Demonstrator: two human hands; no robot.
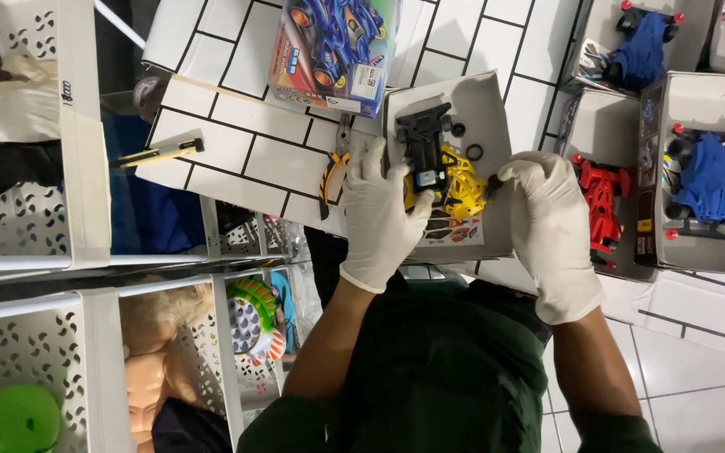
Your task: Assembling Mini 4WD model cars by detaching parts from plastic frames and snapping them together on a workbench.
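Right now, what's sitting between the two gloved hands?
In the head view, a black toy car chassis and yellow parts frame lie between left hand and right hand, over the grey box lid.

Bright, even overhead light; soft shadows, mild edge blur.

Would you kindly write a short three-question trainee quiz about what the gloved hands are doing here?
1. True or false: both hands wear white gloves.
2. Which hand grips the black toy-car chassis: A left, B right?
3. What colour is the plastic parts frame beside the chassis?

Key: 1 true. 2 A, the left hand grips it, while the right hand pinches a small dark part. 3 yellow.
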